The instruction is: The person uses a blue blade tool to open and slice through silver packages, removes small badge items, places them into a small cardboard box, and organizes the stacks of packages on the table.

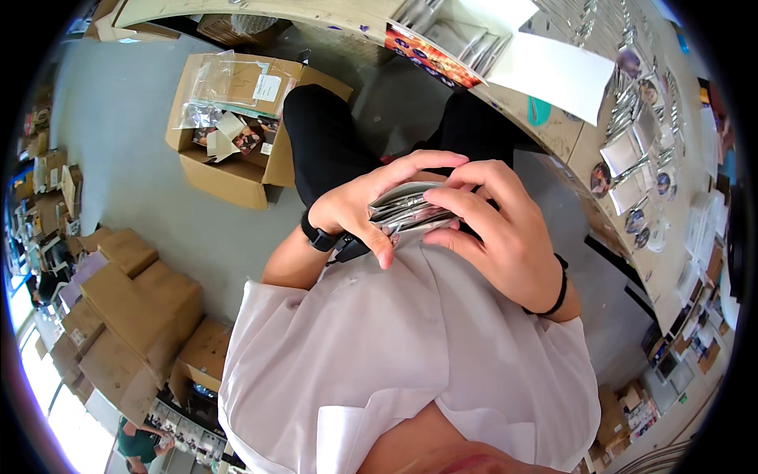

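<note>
I hold a thick stack of thin, silvery flat packets (407, 207) in front of my white shirt, above my lap. My left hand (355, 207) wraps round its left end, with the thumb along the near side and fingers over the far side. My right hand (505, 233) grips the right end with bent fingers on top and the thumb beneath. A dark object, too hidden to name, sits just below the stack by my left wrist.
Ahead and right, a curved-looking table (515, 105) bears rows of silver packets (628, 146), a white sheet (564, 75) and a printed box (430, 55). An open carton (221, 178) is left of my legs. Stacked cartons (138, 300) stand behind left, near another person (138, 442).
</note>
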### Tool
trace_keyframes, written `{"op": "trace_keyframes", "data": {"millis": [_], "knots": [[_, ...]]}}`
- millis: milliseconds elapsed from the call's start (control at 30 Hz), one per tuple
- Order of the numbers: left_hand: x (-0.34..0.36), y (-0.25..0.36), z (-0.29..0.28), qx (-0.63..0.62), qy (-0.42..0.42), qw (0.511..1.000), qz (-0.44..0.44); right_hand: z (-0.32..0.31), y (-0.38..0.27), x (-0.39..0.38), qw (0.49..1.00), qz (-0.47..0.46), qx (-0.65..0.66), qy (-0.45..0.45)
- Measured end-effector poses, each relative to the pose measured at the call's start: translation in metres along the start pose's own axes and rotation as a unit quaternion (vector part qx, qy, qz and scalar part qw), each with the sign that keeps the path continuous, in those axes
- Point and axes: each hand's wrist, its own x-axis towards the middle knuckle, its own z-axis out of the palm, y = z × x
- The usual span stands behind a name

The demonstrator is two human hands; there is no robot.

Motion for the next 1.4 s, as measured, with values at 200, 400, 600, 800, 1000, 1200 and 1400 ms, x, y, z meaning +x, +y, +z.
{"op": "trace_keyframes", "data": {"millis": [200, 400, 600, 800, 1000, 1200, 1400], "knots": [[0.002, 0.001, 0.021, 0.063, 0.059, 0.996, 0.002, -0.007, 0.017, -0.023, 0.994, -0.094, 0.007, 0.053], [0.017, -0.007, 0.029, 0.110, 0.037, 0.993, -0.018, -0.030, 0.030, -0.036, 0.994, -0.089, 0.062, 0.015], [0.025, -0.016, 0.027, 0.110, 0.005, 0.992, -0.055, -0.041, 0.038, -0.034, 0.993, -0.111, 0.030, -0.039], [0.026, -0.016, 0.034, 0.044, 0.077, 0.994, -0.063, -0.045, 0.039, -0.030, 0.987, -0.138, -0.029, -0.083], [0.021, -0.021, 0.033, -0.031, 0.091, 0.991, -0.096, -0.035, 0.043, -0.030, 0.986, -0.106, -0.037, -0.120], [0.021, -0.031, 0.033, -0.092, 0.088, 0.988, -0.088, -0.041, 0.051, -0.021, 0.996, -0.004, 0.081, -0.026], [0.019, -0.056, 0.030, -0.180, 0.116, 0.972, -0.096, -0.045, 0.071, -0.011, 0.995, 0.042, 0.090, -0.015]]}}
